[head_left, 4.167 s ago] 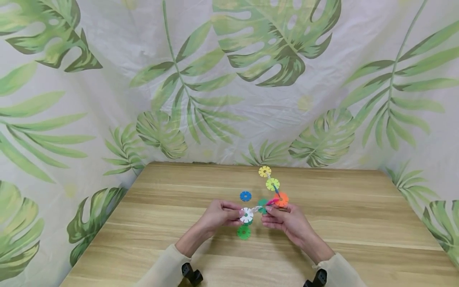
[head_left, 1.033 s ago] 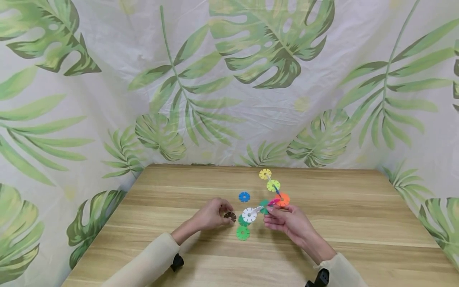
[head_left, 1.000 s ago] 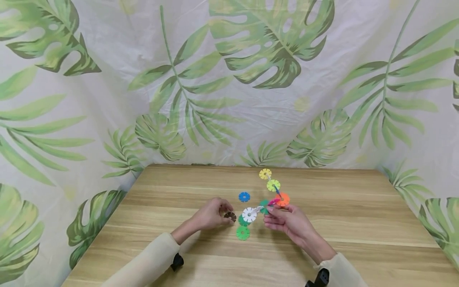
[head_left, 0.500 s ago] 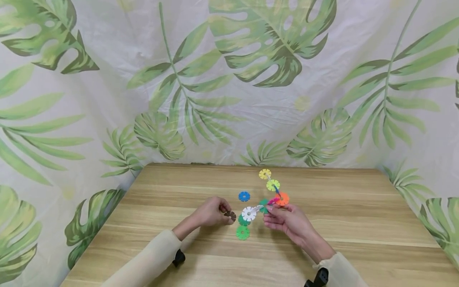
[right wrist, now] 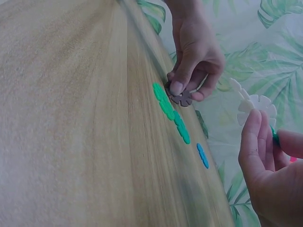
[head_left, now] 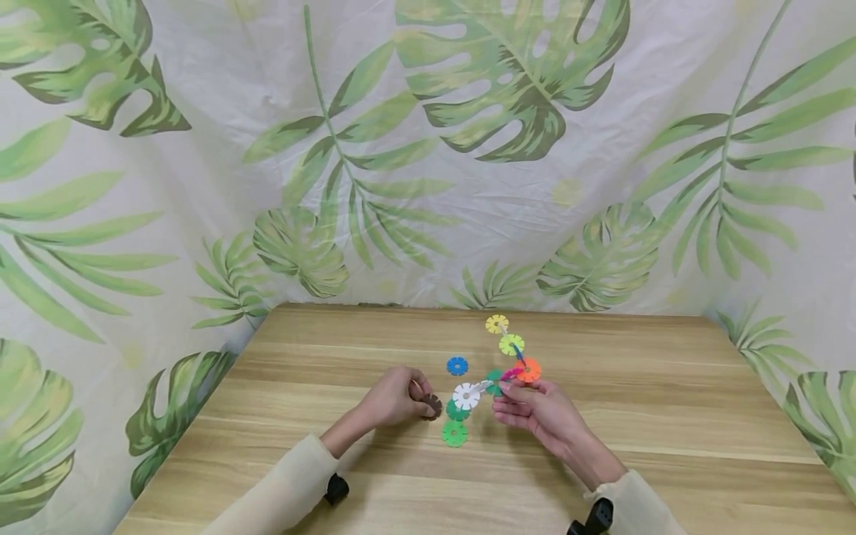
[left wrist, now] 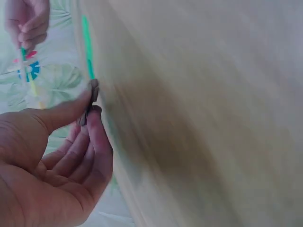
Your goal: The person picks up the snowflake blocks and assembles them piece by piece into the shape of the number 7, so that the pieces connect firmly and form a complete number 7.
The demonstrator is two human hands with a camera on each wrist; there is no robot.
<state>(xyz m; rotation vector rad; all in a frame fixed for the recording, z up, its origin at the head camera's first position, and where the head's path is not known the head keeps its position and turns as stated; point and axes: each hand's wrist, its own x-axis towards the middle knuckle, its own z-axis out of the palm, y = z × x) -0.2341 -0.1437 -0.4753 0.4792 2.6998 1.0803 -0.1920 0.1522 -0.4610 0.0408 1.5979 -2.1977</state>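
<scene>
My left hand (head_left: 394,399) pinches a brown notched snowflake disc (head_left: 432,406) between thumb and fingers; in the left wrist view the brown disc (left wrist: 94,91) shows edge-on. In my right hand (head_left: 542,417) is a chain of linked snowflake discs, gripped near its teal disc (head_left: 494,383). A white disc (head_left: 466,396) forms the chain's near end. Beyond the fingers come a pink disc (head_left: 511,374), an orange disc (head_left: 529,370), a yellow-green disc (head_left: 511,344) and a yellow disc (head_left: 497,324) at the far end. The brown disc is apart from the chain.
On the wooden table (head_left: 321,357) lie a loose blue disc (head_left: 458,365), a green disc (head_left: 458,411) partly under the white one in view, and a bright green disc (head_left: 455,433). Leaf-printed cloth (head_left: 414,223) hangs behind the table.
My left hand has let go of the white disc, moved left to the brown disc and pinched it; the brown disc has since turned and shifted slightly right. My right hand stays nearly still.
</scene>
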